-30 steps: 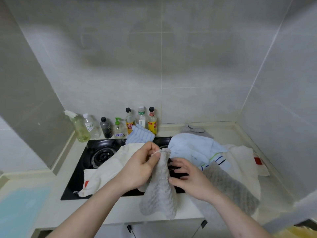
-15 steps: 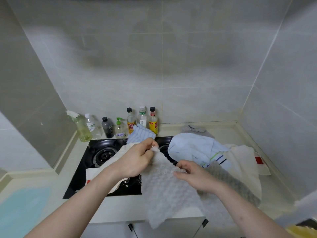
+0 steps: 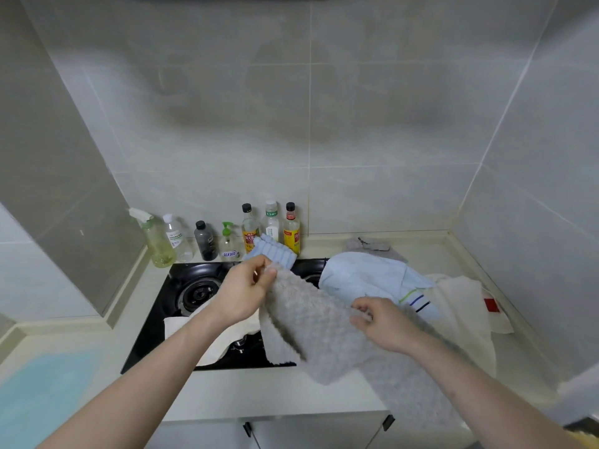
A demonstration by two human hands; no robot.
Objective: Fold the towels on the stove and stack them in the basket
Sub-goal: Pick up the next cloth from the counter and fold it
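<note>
My left hand (image 3: 244,291) pinches the grey towel (image 3: 319,325) at its 11 o'clock corner, my right hand (image 3: 384,322) its 3 o'clock edge. Looks soft, light, floppy; best taken by corners.

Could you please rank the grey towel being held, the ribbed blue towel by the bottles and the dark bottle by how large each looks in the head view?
1. Grey towel, held by the left hand and right hand; nearest the camera, which inflates it.
2. Ribbed blue towel, partly hidden.
3. Dark bottle.
</note>
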